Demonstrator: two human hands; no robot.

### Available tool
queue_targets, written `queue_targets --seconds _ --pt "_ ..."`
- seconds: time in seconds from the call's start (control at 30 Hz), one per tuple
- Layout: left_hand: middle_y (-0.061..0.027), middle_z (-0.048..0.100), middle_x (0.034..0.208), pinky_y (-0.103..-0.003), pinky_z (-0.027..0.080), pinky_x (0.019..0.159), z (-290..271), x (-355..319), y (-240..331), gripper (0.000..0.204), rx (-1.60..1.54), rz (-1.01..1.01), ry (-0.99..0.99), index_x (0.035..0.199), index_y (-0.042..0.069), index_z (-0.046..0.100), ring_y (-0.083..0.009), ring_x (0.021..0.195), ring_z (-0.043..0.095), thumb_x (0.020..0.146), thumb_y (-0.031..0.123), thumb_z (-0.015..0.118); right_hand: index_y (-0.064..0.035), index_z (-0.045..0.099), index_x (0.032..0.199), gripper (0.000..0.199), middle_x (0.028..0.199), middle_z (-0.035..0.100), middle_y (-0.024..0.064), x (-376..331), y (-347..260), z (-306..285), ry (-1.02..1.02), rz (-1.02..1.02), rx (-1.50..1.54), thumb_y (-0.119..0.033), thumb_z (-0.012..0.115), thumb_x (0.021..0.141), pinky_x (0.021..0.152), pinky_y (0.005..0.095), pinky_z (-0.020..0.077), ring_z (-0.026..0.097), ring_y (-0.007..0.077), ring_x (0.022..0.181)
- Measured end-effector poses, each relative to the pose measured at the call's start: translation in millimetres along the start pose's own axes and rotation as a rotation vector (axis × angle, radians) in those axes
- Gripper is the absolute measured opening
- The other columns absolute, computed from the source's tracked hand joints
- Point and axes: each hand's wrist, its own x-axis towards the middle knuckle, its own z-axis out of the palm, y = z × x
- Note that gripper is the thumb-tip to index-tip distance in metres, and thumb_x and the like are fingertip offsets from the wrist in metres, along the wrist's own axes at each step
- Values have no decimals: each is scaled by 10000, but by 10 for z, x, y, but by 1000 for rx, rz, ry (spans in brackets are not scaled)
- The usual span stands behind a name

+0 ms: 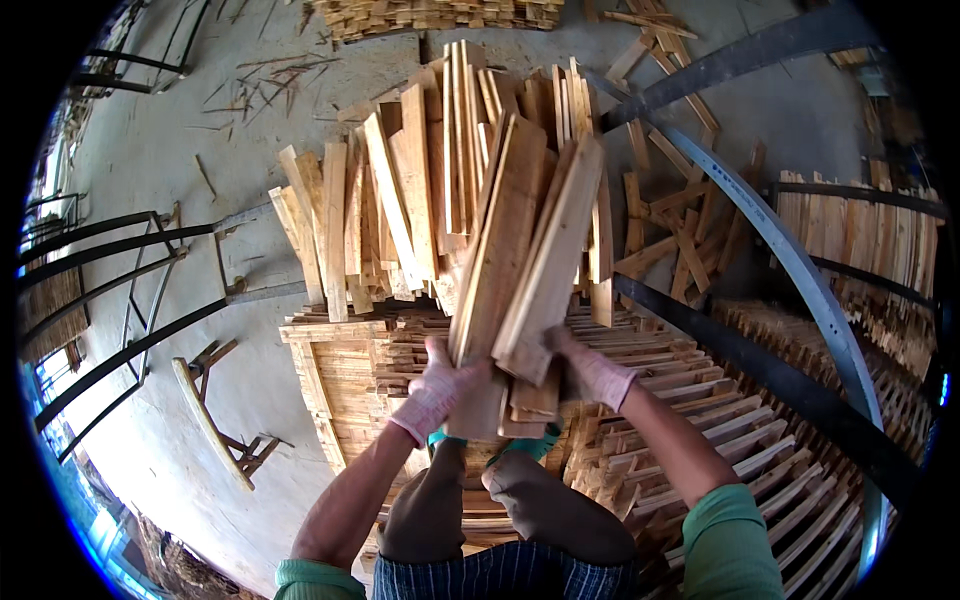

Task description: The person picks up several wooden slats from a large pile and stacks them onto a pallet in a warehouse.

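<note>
At centre frame we grip a bundle of flat, rough-sawn wooden slats (520,260), our gloved left hand (440,385) and right hand (590,370) both wrapped around its lower end (pale knit gloves), above a stacked lattice of slats (700,400).

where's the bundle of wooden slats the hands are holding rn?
Centre of the head view: the bundle of slats is gripped by the left hand and right hand, above the stacked slat layers.
</note>
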Motion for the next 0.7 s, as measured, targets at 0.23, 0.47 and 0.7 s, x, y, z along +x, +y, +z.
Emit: queue_targets --seconds 0.23,0.47,0.7 --pt "-309 525 1385 -375 462 1050 285 -381 285 1304 40 -19 -21 1605 111 -120 -329 1265 566 783 575 781 -71 255 1588 1043 1522 422 153 592 126 -454 292 -311 236 -717 631 860 1123 412 392 458 300 1340" --pt "-221 615 1219 -350 588 799 205 -1050 14 1249 -443 25 -143 1573 -38 -63 -234 979 675 813 363 843 -46 406 1521 899 1418 553 139 -388 56 183 233 -320 317 -651 640 899 1037 392 483 581 277 1221" --pt "-146 667 1192 -388 607 848 4 -1862 92 649 -681 33 -231 1290 -4 555 -239 1007 697 837 373 826 -50 427 1509 878 1391 580 137 -829 381 315 140 -228 412 -643 643 899 1015 400 509 604 271 1200"
